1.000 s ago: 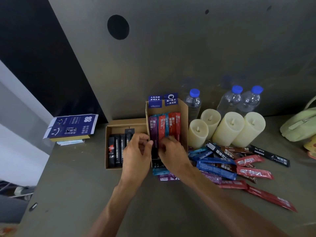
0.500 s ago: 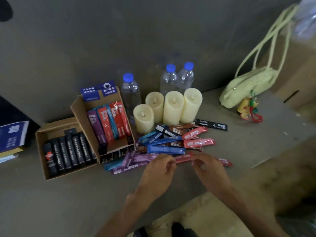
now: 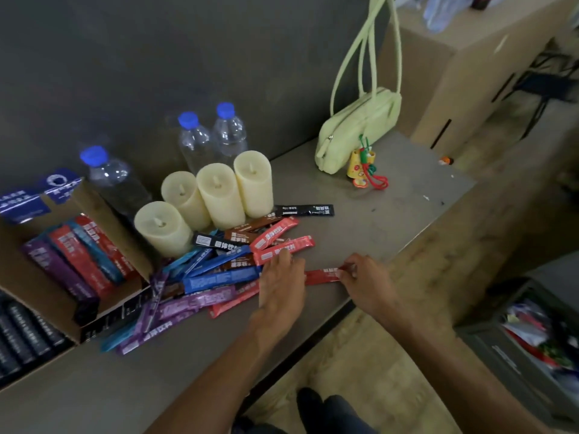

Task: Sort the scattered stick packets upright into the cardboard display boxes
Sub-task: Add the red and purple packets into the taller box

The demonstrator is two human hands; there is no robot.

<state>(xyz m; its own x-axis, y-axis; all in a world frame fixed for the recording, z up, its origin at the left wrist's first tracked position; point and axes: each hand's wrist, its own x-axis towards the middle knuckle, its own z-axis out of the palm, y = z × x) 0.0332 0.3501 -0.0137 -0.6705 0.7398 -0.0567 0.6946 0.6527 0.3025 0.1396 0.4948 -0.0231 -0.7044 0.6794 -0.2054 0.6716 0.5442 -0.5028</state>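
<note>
A loose pile of stick packets [image 3: 219, 270] in red, blue, purple, brown and black lies on the grey table in front of the candles. My right hand [image 3: 366, 283] pinches the right end of a dark red packet [image 3: 322, 275] lying flat near the table's front edge. My left hand [image 3: 282, 286] rests on the pile, fingers spread over red packets. At the left, a tilted cardboard display box [image 3: 125, 242] holds purple, red and blue packets upright. A second box [image 3: 28, 336] with several black packets sits at the far left, partly cut off.
Several cream candles [image 3: 219, 195] and three blue-capped water bottles [image 3: 194, 139] stand behind the pile against the wall. A pale green handbag [image 3: 357, 126] with a charm leans at the back right. The table edge runs diagonally; floor and a crate [image 3: 532, 336] lie to the right.
Both hands left the display box and came to the loose pile. The view swung right and down. My right hand has taken hold of the dark red packet's end.
</note>
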